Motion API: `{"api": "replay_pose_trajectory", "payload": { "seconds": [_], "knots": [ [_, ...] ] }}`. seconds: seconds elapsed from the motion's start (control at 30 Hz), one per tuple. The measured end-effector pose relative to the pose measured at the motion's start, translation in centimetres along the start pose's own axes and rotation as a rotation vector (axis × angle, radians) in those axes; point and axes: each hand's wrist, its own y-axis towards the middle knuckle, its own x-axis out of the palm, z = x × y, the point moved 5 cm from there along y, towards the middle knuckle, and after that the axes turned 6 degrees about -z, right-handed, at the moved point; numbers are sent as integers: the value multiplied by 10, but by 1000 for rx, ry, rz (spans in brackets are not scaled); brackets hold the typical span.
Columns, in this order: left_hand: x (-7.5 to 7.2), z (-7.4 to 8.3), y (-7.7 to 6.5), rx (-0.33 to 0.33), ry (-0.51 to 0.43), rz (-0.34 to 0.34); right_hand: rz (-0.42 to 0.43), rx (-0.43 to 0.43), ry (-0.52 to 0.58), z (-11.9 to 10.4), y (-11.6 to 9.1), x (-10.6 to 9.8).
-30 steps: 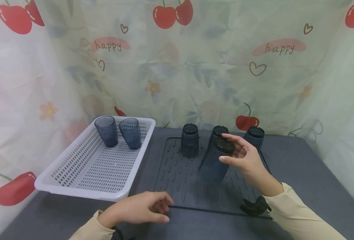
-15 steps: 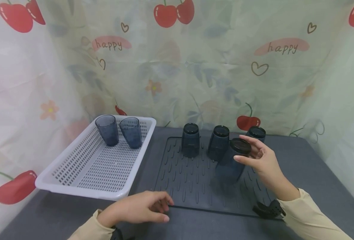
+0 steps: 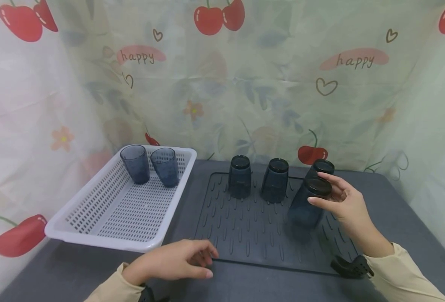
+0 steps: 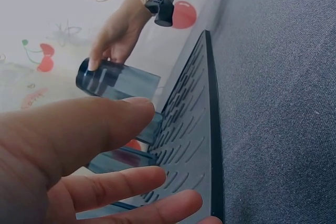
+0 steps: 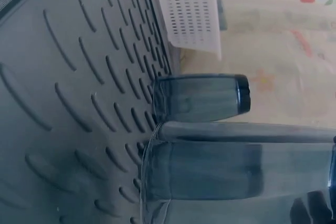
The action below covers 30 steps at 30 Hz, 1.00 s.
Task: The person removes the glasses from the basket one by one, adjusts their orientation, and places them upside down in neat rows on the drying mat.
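Observation:
With thumb and fingertips my right hand [image 3: 348,206] pinches an upside-down blue glass [image 3: 308,206] near its dark base. The glass is slightly tilted, its rim close over the right part of a dark ridged drying mat [image 3: 241,235]. Behind it, partly hidden, is another inverted glass [image 3: 323,165]. Two more stand mouth down to the left, a middle glass [image 3: 275,182] and a left glass [image 3: 239,178]. My left hand [image 3: 175,259], fingers loosely bent and holding nothing, hovers by the mat's front left corner.
At left is a white perforated basket [image 3: 105,243]; two upright blue glasses, a left one [image 3: 136,167] and a right one [image 3: 166,170], lean in its back end. A grey cloth [image 3: 252,289] covers the table. A printed curtain [image 3: 230,105] hangs behind and at both sides.
My right hand has carried the inverted glass rightward across the mat, uncovering the middle glass and overlapping the rear right one. My left hand has stayed in place.

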Motion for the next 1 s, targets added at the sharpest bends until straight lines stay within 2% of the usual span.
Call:
{"api": "replay_pose_trajectory", "payload": {
  "seconds": [0.2,0.4,1.0],
  "knots": [
    [0,0,0,0,13,3,19,21,11,4,-3,-8],
    [-1,1,0,5,35,15,35,44,-65,7,-8,-16],
    [-2,-1,0,-6,-10,-5,49,76,-41,19,-13,-29]
  ]
}}
